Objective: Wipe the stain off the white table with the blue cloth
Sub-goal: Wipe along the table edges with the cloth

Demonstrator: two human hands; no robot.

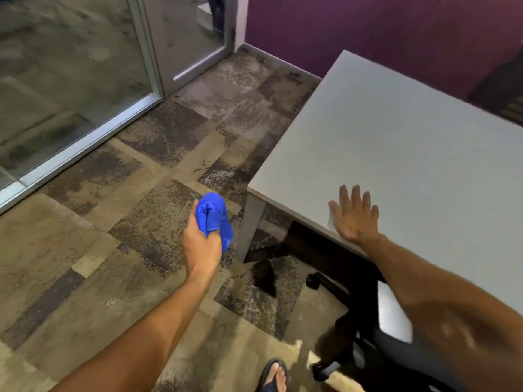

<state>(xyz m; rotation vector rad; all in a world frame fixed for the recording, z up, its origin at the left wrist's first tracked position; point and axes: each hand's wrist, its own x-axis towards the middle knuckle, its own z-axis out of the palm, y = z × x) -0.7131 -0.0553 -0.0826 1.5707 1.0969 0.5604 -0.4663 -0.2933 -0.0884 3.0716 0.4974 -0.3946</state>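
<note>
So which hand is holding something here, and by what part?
The left hand grips the blue cloth bunched at its middle; the right hand holds nothing.

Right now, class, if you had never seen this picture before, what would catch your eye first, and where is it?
The blue cloth stands out most, bunched in the left hand over the patchy carpet, left of the table. Next comes the white table on the right, with the right hand spread flat, fingers open, near its front edge. No stain shows clearly on it.
</note>
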